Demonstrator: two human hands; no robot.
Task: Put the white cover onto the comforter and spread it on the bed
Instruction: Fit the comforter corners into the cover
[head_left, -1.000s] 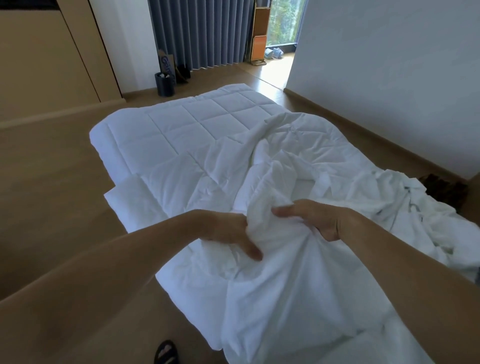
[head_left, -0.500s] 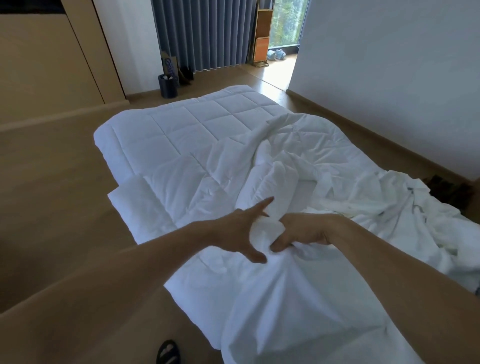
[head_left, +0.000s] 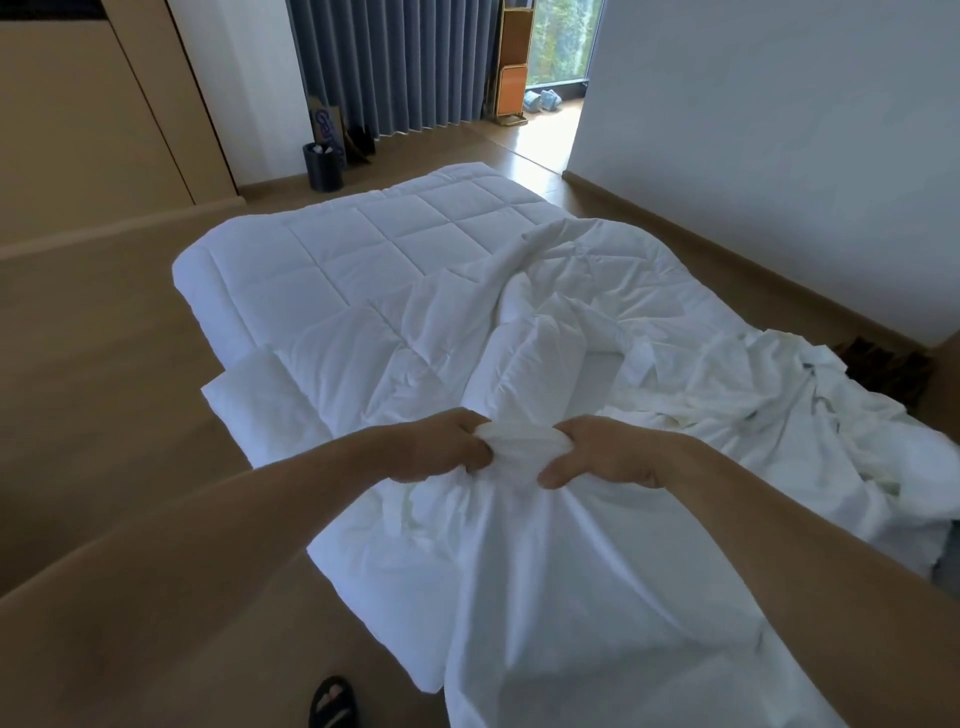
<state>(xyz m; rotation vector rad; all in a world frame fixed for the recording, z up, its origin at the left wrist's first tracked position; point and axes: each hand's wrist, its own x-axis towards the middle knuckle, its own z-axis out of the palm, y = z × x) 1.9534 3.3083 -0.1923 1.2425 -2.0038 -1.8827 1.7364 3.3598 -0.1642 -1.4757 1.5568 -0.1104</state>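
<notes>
Wooden floor (head_left: 104, 415), comforter (head_left: 353, 249), both hands (head_left: 436, 447) (head_left: 602, 453) gripping bunched white cover (head_left: 571, 582), perhaps bin (head_left: 323, 167) beyond.

Grey curtain (head_left: 384, 62), dark bin (head_left: 323, 167) beside it, wooden floor (head_left: 104, 415).

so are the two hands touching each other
Apart. The head view shows the left hand and right hand each gripping the white cover, with a bunch of it between them.
</notes>
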